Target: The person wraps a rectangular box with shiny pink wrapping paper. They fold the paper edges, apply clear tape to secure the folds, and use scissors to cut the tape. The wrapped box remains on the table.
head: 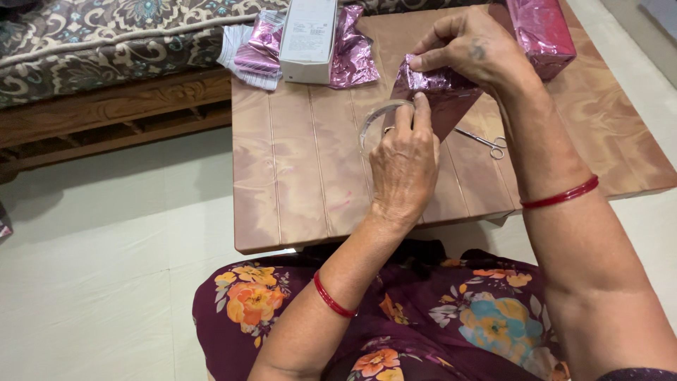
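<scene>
Mostly hands-on wrapping work over a low brownish-pink table (pixel 303 183). Small box in shiny pink-purple foil paper (pixel 441 95) held up off the tabletop, tilted, one end turned toward the head camera, probably so the end flaps sit where both hands can work them. Right hand (pixel 476 53) closed over the top end of the parcel, fingertips pinching a folded foil flap down, apparently to stop the crease springing back. Left hand (pixel 402 166) below and in front, fingers curled, thumb and forefinger pressed against the near lower edge of the foil, bracing it; a clear roll of tape (pixel 374 123) sits by or around those fingers, can't tell if looped on a finger or just gripped. Red bangles on both wrists. Small scissors (pixel 486 141) lying flat on the table just right of the parcel, blades closed, within easy reach. Second parcel already covered in the same foil (pixel 543 32) at the far right corner, well apart. White carton (pixel 308 39) lying on loose crumpled foil sheets (pixel 352 53) at the far edge, beside a patterned couch cushion (pixel 106 42). Floral maroon clothing at bottom of frame, pale floor around.
</scene>
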